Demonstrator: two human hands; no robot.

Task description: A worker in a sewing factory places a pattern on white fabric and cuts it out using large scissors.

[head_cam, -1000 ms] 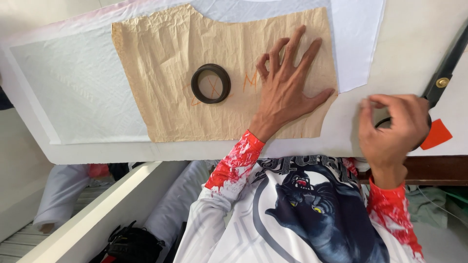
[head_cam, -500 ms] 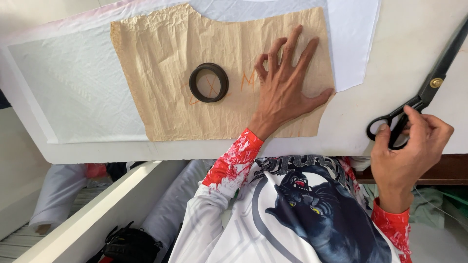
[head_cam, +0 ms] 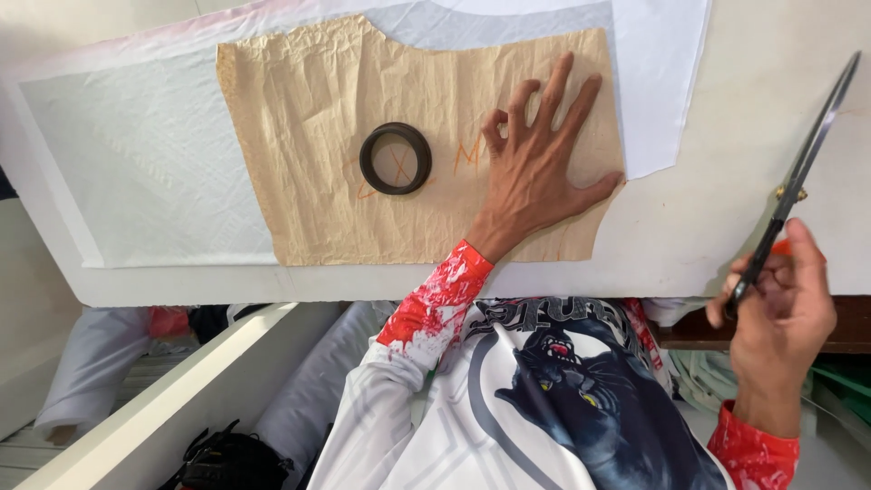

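Counts: one paper pattern [head_cam: 363, 145], one ring [head_cam: 396, 159], one scissors [head_cam: 798, 177].
Left hand [head_cam: 535, 168]: fingers spread, flat on pattern.
Right hand [head_cam: 780, 313]: grip closed on scissors, blades seemingly shut, over desk [head_cam: 726, 209].

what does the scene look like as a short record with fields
left hand: flat on the pattern, fingers spread
right hand: holds the scissors off the table edge
scissors: long, dark, blades closed, tips pointing up and away
pattern: creased brown paper, lies on the cloth
ring: dark, sits on the pattern left of the left hand
cloth: white, spread on the table
table: white
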